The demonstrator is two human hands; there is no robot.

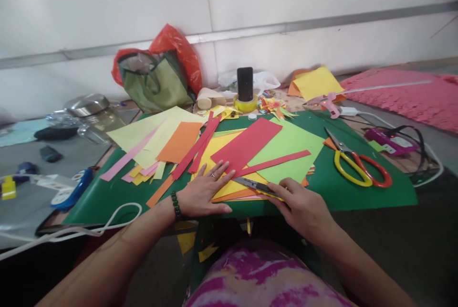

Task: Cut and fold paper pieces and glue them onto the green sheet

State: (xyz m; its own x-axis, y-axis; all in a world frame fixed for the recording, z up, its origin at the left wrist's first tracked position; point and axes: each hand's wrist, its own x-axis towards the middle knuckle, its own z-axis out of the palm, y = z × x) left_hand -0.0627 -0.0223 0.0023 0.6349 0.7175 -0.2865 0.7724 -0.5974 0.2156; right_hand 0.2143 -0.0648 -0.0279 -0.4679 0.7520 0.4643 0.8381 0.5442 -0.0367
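My left hand (205,191) lies flat with fingers spread on a stack of yellow and orange paper (234,187), pressing it onto the green mat (358,192). My right hand (298,204) is closed round a yellow utility knife (255,185) whose blade rests on the yellow sheet just right of my left fingertips. A red sheet (246,143) and a thin red strip (274,163) lie just beyond my hands, on a light green sheet (289,147).
Scissors with yellow and red handles (358,166) lie at the right on the mat. A pink glue gun (327,101), a phone on a tape roll (245,89), a green and red bag (157,75), and loose paper strips (198,147) sit farther back. White cables (107,223) trail at the left.
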